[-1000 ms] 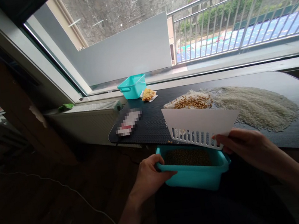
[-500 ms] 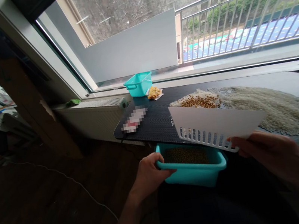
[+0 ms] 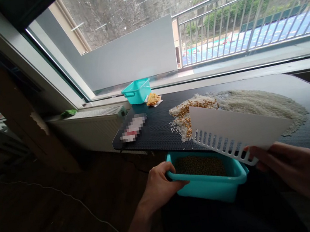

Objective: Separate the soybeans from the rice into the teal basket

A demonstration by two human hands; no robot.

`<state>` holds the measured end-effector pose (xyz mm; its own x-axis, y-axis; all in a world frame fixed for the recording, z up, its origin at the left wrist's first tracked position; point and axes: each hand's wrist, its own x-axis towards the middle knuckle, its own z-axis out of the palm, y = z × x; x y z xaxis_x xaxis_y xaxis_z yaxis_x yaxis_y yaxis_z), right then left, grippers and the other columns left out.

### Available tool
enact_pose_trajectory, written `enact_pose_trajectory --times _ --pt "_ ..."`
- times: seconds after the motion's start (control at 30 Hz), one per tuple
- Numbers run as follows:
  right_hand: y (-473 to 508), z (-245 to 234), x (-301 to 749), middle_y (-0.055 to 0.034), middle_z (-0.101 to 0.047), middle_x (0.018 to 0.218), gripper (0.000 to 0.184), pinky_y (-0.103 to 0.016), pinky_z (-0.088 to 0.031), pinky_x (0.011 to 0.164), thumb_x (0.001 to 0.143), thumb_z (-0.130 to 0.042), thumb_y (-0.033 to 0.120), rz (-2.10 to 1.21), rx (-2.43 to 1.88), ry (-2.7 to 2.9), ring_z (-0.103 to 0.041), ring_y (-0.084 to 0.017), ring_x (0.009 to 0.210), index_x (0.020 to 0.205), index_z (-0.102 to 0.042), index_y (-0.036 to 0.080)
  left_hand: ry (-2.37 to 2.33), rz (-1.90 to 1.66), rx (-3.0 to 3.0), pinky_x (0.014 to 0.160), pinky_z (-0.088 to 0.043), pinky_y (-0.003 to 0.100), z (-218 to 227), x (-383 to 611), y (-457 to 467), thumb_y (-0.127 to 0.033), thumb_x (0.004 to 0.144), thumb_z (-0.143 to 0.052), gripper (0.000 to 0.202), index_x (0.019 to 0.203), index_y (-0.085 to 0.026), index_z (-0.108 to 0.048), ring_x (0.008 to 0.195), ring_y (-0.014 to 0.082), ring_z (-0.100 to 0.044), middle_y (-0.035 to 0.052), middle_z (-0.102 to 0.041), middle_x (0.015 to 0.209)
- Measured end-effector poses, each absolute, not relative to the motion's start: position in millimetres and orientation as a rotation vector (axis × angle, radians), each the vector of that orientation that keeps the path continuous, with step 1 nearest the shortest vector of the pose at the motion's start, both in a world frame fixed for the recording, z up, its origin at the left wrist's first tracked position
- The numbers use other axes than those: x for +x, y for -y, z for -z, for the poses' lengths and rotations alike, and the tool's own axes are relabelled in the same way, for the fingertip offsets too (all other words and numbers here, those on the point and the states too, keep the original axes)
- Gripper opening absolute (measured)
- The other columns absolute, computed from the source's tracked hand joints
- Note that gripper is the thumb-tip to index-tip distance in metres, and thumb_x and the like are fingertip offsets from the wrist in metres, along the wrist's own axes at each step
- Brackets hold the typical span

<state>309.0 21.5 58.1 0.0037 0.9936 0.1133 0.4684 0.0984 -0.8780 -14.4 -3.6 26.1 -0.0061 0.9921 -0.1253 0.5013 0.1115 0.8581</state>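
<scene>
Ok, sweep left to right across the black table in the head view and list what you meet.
Far bin → yellow packet → beans → rice. The scoop in the right hand overlaps beans and rice, so it is left out.

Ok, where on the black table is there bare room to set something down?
Bare black tabletop lies between the blurred flat packet and the yellow beans, and right of the white rice heap. The middle is crowded: grains, plus the white slotted plastic scoop in the right hand. The left hand grips the teal plastic tub.
</scene>
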Motion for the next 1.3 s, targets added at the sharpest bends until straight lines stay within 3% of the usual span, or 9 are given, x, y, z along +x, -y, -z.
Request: enact_pose_trajectory --times 0.1,0.27,0.67,0.93,1.3 --pt "-22.8 -59.9 279.7 -0.0043 -0.069 0.056 0.064 -0.029 -0.053 0.047 0.074 -0.066 0.086 -0.893 -1.410 1.631 -0.064 -0.020 0.053 0.071 -0.080 0.024 -1.598 -0.818 1.485 0.056 -0.027 0.023 -24.1 -15.8 3.5 -0.032 0.066 -0.083 0.034 0.066 -0.020 -0.051 0.064 0.0102 -0.039 -0.0071 -0.042 0.065" --pt "-22.4 -48.8 260.0 -0.0020 -0.065 0.054 0.054 -0.027 -0.050 0.047 0.082 -0.066 0.074 -0.909 -1.377 1.653 -0.061 -0.018 0.052 0.071 -0.078 0.022 -1.616 -0.810 1.490 0.058 -0.028 0.023 -27.9 -14.4 3.9 -0.029 0.065 -0.082 0.030 0.065 -0.019 -0.054 0.063 0.0098 -0.040 -0.0074 -0.042 0.064" --pt "-20.9 -43.3 287.6 -0.0006 -0.068 0.053 0.043 -0.028 -0.050 0.048 0.079 -0.073 0.066 -0.730 -1.500 1.397 -0.062 -0.018 0.050 0.070 -0.079 0.025 -1.617 -0.811 1.511 0.058 -0.030 0.023 -28.9 -9.8 2.6 -0.029 0.064 -0.080 0.030 0.063 -0.019 -0.053 0.065 0.0106 -0.042 -0.0062 -0.045 0.065" --pt "-29.5 -39.2 243.8 -0.0032 -0.072 0.062 0.043 -0.028 -0.054 0.052 0.086 -0.067 0.060 -0.879 -1.336 1.560 -0.064 -0.018 0.056 0.076 -0.081 0.021 -1.632 -0.792 1.473 0.057 -0.029 0.022 -27.4 -12.3 2.6 -0.031 0.064 -0.082 0.030 0.065 -0.019 -0.054 0.065 0.0104 -0.040 -0.0069 -0.043 0.064" --pt "-21.4 -39.4 275.8 0.0011 -0.068 0.051 0.034 -0.029 -0.050 0.050 0.080 -0.070 0.057 -0.645 -1.538 1.302 -0.063 -0.018 0.049 0.069 -0.078 0.025 -1.604 -0.813 1.498 0.058 -0.029 0.022 -31.6 -8.7 1.6 -0.029 0.063 -0.077 0.028 0.062 -0.019 -0.052 0.065 0.0107 -0.041 -0.0057 -0.044 0.065"
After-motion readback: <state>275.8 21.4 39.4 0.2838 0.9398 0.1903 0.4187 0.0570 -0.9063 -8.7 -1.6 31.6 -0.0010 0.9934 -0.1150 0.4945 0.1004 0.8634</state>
